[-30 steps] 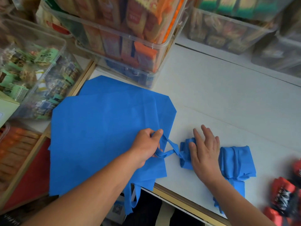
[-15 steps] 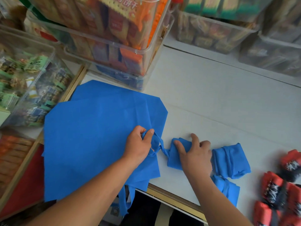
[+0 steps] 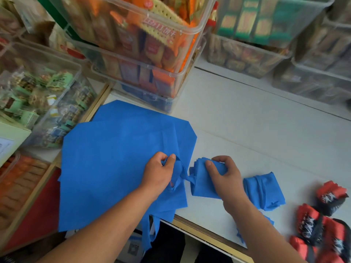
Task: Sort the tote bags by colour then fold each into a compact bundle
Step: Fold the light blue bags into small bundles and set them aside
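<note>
Flat blue tote bags (image 3: 114, 164) lie stacked at the table's left front, their handles hanging over the edge. My left hand (image 3: 158, 173) pinches a blue handle strap (image 3: 181, 171) that runs to a folded blue bundle (image 3: 202, 184). My right hand (image 3: 226, 173) grips that bundle from above, fingers curled over its far edge. A second folded blue bundle (image 3: 263, 190) lies just to the right. Several red-and-black folded bundles (image 3: 322, 221) sit at the right front corner.
The white table (image 3: 256, 130) has a wooden front edge (image 3: 205, 234). Clear plastic bins of packaged snacks (image 3: 144, 44) stand stacked behind the blue bags; more bins line the left (image 3: 38, 95) and the back right (image 3: 284, 44).
My right hand went from lying flat on the bundle to curling round it. My left hand still pinches the strap, now closer to the bundle. The camera has shifted slightly.
</note>
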Action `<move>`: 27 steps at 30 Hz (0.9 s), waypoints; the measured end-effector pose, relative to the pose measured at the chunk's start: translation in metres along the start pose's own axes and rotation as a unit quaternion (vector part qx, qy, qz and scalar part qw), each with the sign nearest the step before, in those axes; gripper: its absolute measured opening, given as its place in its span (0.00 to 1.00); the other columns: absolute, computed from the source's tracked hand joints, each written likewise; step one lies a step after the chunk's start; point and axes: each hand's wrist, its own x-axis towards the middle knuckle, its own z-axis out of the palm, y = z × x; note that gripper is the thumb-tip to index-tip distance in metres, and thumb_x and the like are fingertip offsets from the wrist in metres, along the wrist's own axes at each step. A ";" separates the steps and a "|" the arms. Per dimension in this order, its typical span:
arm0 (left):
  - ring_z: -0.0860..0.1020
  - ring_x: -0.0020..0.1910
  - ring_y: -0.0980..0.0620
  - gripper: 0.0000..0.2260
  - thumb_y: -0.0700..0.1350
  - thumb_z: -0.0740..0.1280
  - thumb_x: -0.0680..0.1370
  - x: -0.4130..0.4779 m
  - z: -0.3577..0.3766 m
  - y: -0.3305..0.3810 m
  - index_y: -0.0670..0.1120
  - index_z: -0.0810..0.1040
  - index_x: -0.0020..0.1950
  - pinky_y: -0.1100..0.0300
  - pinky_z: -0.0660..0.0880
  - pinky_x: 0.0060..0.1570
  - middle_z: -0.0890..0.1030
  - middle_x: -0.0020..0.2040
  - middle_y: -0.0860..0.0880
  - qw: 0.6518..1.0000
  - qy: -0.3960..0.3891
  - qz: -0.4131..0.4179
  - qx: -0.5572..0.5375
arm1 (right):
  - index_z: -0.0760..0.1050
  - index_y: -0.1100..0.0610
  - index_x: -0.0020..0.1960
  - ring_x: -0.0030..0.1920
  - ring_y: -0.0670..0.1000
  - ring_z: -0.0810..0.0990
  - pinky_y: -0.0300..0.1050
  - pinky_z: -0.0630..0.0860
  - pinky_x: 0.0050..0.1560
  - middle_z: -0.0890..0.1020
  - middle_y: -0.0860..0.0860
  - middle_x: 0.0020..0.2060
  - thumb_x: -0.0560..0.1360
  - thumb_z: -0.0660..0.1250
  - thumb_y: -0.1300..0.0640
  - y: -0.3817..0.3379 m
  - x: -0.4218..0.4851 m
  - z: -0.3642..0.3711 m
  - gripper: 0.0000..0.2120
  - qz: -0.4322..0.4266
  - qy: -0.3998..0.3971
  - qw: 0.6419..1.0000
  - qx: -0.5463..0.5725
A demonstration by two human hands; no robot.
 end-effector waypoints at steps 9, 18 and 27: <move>0.77 0.25 0.49 0.11 0.54 0.64 0.84 -0.080 -0.012 0.088 0.46 0.73 0.52 0.62 0.73 0.26 0.76 0.30 0.48 0.948 -0.307 -0.073 0.043 | 0.74 0.43 0.61 0.53 0.43 0.81 0.34 0.78 0.52 0.81 0.38 0.51 0.68 0.80 0.68 -0.060 -0.109 -0.107 0.31 -0.186 -0.131 0.970 -0.087; 0.77 0.33 0.53 0.12 0.59 0.62 0.84 -0.172 0.059 0.154 0.53 0.76 0.48 0.62 0.71 0.29 0.79 0.40 0.51 0.939 -0.334 0.048 0.064 | 0.81 0.43 0.53 0.51 0.51 0.86 0.53 0.84 0.53 0.86 0.48 0.50 0.67 0.81 0.66 -0.046 -0.141 -0.193 0.23 -0.203 -0.098 0.974 0.013; 0.78 0.44 0.48 0.11 0.54 0.66 0.83 -0.207 0.070 0.148 0.48 0.81 0.57 0.52 0.74 0.48 0.83 0.49 0.46 0.927 -0.368 0.054 -0.049 | 0.75 0.40 0.52 0.49 0.49 0.84 0.43 0.82 0.47 0.84 0.43 0.48 0.73 0.76 0.66 -0.027 -0.143 -0.216 0.22 -0.279 -0.039 0.959 -0.004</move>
